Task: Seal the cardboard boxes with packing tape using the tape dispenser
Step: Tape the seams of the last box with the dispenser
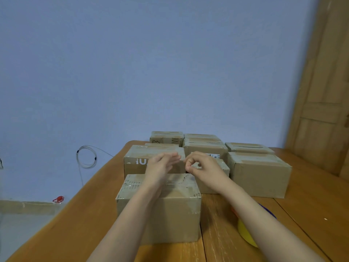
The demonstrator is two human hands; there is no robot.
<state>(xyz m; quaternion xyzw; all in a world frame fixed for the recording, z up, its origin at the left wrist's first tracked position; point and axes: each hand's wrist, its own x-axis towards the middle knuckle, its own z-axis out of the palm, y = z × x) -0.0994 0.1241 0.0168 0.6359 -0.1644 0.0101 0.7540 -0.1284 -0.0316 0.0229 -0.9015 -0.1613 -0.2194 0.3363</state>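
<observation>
Room: a pale blue wall [151,63] behind a wooden table [311,214], with a wooden door [324,110] at the right.
Tape dispenser: a yellow and blue object [247,235], near the table's front edge and mostly hidden under the right forearm, is probably it; neither hand holds it.
Nearest box: a cardboard box [175,220] directly in front, flaps down, glossy tape across the top.
Left hand [160,165]: raised over the far edge of that box, fingers straight, gripping nothing.
Right hand [204,167]: just beside the left, fingers curled with thumb and forefinger nearly meeting; whether they pinch a tape end, I cannot tell.
Further boxes: the big box [260,174] at the right and the back rows [204,146] appear taped.
Doing it well: probably pick up the dispenser, hold the flaps flat, run tape along the seam, and press it down.
</observation>
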